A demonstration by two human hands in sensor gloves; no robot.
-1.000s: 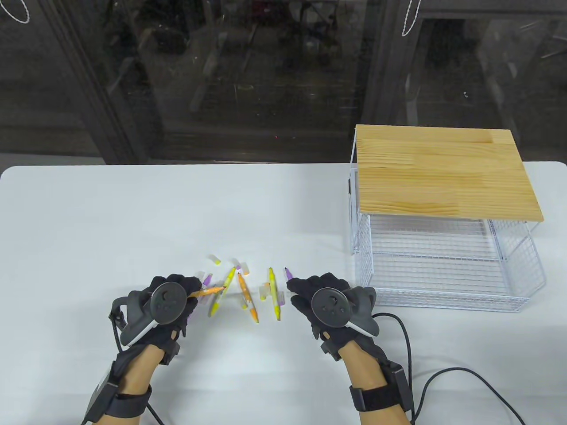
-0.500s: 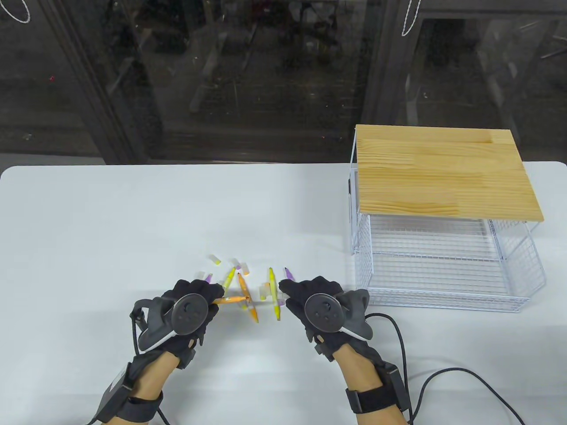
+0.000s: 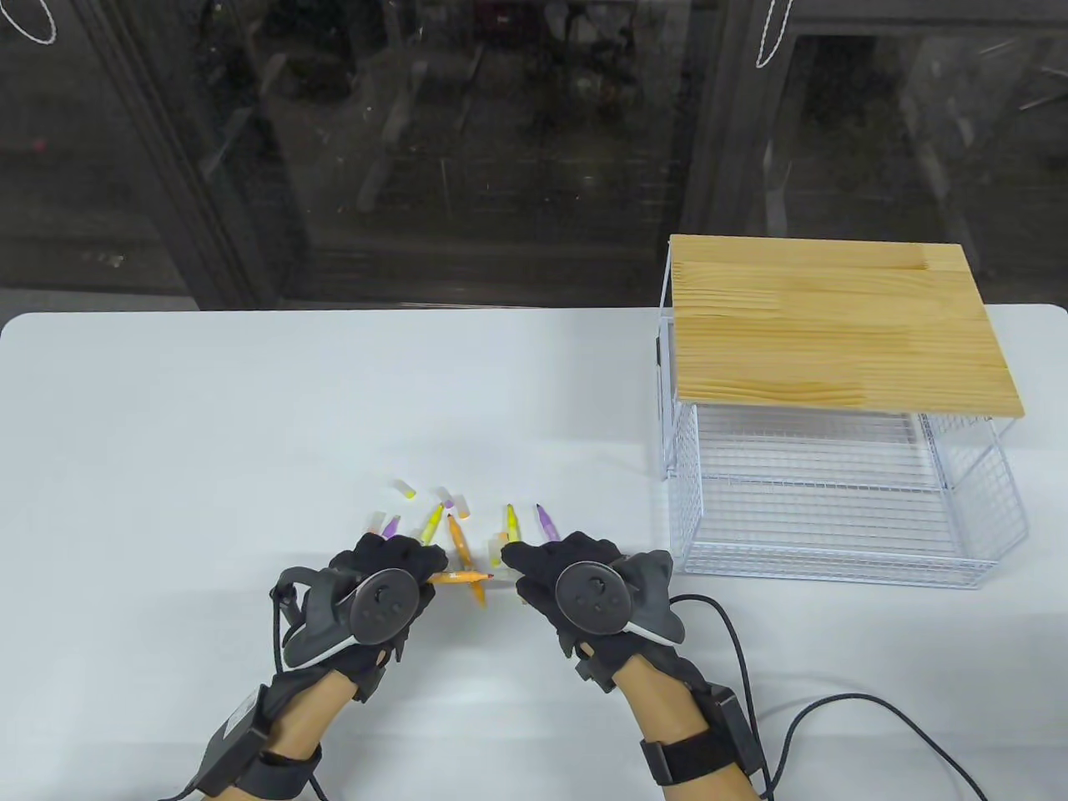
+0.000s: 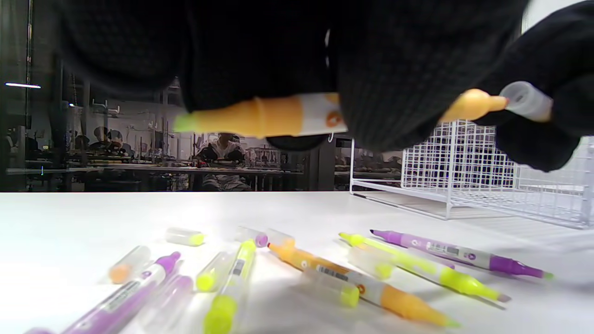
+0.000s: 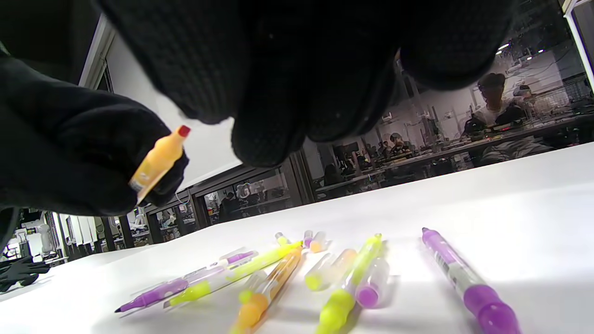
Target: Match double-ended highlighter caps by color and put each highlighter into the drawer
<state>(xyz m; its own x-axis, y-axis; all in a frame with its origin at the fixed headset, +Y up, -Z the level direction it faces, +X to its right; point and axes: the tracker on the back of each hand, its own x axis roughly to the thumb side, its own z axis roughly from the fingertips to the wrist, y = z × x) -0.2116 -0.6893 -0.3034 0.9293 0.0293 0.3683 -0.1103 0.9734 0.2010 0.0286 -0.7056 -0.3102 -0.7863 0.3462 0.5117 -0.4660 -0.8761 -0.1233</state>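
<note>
We grip the orange pen (image 3: pixel 461 576) in our left hand (image 3: pixel 375 588), fingers curled round its barrel, held level so its bare tip faces our right hand (image 3: pixel 576 584). That hand pinches a clear cap (image 4: pixel 526 99) just at the tip, lined up to press on. Beyond, loose pens (image 3: pixel 457 538) and caps (image 3: pixel 405 489) lie scattered on the table (image 3: pixel 250 400). Far right, the drawer (image 3: pixel 834 509) stands open, nothing in it yet, ready to receive.
</note>
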